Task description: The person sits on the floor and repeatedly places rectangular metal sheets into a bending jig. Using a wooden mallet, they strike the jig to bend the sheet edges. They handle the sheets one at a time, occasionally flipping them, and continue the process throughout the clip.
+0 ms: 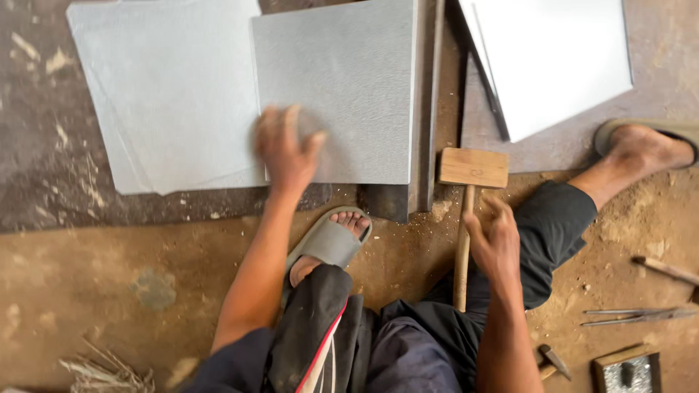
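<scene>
At the far left, a pale metal sheet [164,94] lies flat on the dark floor slab. Overlapping its right edge is a second, greyer sheet [338,87], whose right edge rests along a long steel bar [428,109], apparently as a straight support under that edge. The left hand [285,149] presses down on the near-left corner of the greyer sheet, fingers spread wide and flat, seemingly pinning it so it will not slide. Just near of it, a foot in a grey sandal [331,240] is planted on the dirt floor. To the right, the right hand [496,244] is wrapped around the handle of a wooden mallet [472,171], its head resting just beside the bar. Farther right lies a third, white sheet [557,62], and at the near right, thin metal rods [633,315].
</scene>
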